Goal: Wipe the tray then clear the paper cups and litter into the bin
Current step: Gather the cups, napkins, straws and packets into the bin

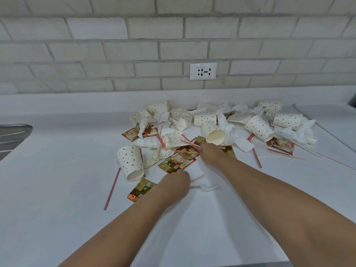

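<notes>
**Both hands in the litter heap on the counter**

The paper cups (215, 132) lie tipped over in a loose heap on the white counter (57, 189), spread from the middle of the view out toward 2 o'clock. All are white with orange dots. One lone cup (131, 162) lies on its side at the heap's 8 o'clock edge, its mouth toward the camera. Another cup (260, 128) lies at 3 o'clock.

Among the cups lie crumpled napkins (296, 133), brown and gold sachets (181, 160) and red-striped straws (256, 155). One sachet (142, 189) lies at 7 o'clock of the heap, just beside the left forearm. A single long straw (112, 187) lies beside it, further toward 8 o'clock.

The left hand (177, 182) is at the heap's 6 o'clock edge. Its fingers are curled under, gripping the edge of a thin white sheet (200, 180) that lies flat on the counter. The right hand (210, 153) is further in, at 1 o'clock from the left hand. Its knuckles meet the ends of a bundle of straws (189, 144), just below the mouth of the nearest cup. Its fingers are turned down and hidden behind the back of the hand, so I cannot tell whether they pinch the straws or only touch them.

A metal sink edge (11, 135) shows at 9 o'clock. A wall socket (203, 71) sits at 12 o'clock on the pale brick wall (115, 45).
</notes>
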The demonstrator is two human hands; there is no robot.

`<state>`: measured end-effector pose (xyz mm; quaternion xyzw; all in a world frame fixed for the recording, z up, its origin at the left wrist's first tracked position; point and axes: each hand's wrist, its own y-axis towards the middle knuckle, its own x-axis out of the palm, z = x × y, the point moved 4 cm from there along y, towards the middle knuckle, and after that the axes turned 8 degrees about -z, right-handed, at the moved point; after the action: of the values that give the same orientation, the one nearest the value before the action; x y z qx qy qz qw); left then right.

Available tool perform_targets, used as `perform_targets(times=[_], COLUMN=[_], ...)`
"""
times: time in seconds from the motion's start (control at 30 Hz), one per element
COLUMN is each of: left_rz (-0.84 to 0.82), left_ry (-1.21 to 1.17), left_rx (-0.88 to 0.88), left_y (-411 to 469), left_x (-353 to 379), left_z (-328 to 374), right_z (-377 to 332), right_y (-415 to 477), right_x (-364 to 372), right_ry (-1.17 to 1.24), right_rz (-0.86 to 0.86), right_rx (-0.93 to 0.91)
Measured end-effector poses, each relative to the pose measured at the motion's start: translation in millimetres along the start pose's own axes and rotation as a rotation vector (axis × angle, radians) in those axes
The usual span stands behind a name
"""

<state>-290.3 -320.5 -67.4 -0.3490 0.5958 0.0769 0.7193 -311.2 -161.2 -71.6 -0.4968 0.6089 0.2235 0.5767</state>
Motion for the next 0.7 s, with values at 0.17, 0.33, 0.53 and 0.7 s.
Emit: perform_targets(times=[0.17, 0.33, 0.53, 0.7], left_rz=[0.010, 0.026, 0.202, 0.266], left_ry=[-0.084, -0.236, -0.459, -1.203], left_rx=[0.008, 0.021, 0.048, 0.027], left_y=[1.1, 1.4, 2.4, 9.8], left_x=[-3.6, -1.1, -5.8, -15.1], left_z=[-5.8, -14.9, -6.3, 38.1], right_z=[13.4, 36.0, 63.4, 82.5], right_y=[-9.6, -27.3, -62.9, -104.9], right_x=[3.5, -3.3, -20.8, -24.3], right_ry=[-0.038, 0.136, 0.529, 0.766], right_rz=[-0.160, -0.250, -0.325, -0.288], right_rx=[-0.032, -0.045, -0.039, -0.081])
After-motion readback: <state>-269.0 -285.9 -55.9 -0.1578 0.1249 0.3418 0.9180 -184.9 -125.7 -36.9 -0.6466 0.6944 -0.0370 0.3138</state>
